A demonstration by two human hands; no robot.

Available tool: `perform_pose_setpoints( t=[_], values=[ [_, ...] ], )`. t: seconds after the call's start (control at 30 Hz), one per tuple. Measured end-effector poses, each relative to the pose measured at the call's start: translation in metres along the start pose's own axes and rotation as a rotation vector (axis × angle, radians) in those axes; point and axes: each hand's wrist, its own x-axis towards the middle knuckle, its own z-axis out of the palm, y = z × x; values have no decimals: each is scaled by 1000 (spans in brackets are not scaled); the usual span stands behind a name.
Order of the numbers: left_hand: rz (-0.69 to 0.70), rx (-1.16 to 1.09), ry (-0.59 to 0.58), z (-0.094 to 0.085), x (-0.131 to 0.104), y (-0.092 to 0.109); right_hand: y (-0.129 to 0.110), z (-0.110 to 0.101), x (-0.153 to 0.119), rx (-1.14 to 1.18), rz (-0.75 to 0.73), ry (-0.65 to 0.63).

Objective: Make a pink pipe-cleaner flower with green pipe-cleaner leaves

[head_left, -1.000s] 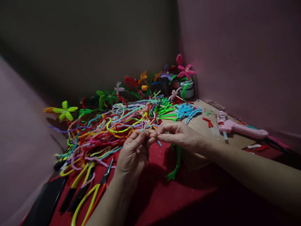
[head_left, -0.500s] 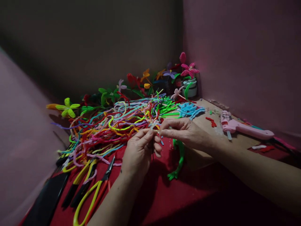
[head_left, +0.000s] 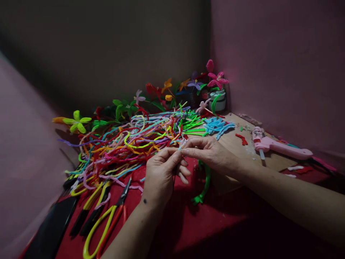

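My left hand [head_left: 164, 171] pinches the base of a small pale bundle of stamen-like strands [head_left: 182, 142] between thumb and forefinger. A thin dark stem runs down below its fingers. Thumb and fingertips of my right hand [head_left: 208, 153] close on the same bundle from the right, touching the left fingertips. Exactly how the strands lie inside the grip is hidden. Just under my right hand, a green pipe-cleaner piece [head_left: 206, 185] with a splayed end rests on the red cloth [head_left: 188, 223]. Behind both hands spreads a heap of many-coloured pipe cleaners [head_left: 115, 151].
Scissors [head_left: 113, 219] and black-and-yellow pliers [head_left: 90, 210] lie at left beside a black flat object [head_left: 51, 226]. A pink glue gun [head_left: 283, 147] sits right on cardboard [head_left: 234, 126], near short blue pieces [head_left: 218, 126]. Pipe-cleaner flowers [head_left: 77, 122] line the back wall.
My right fingers have shifted slightly left, meeting the left fingertips at the bundle. The pale strands have moved a little to the right and now stand above the pinch.
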Motion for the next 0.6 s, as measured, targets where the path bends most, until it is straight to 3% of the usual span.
perform_pose_setpoints(
  t=[0.33, 0.6],
  values=[
    [4, 32, -16, 1, -1, -1, 1, 0, 0, 46, 47, 28],
    [-23, -37, -36, 0, -1, 3, -4, 1, -5, 5, -22, 91]
  ],
)
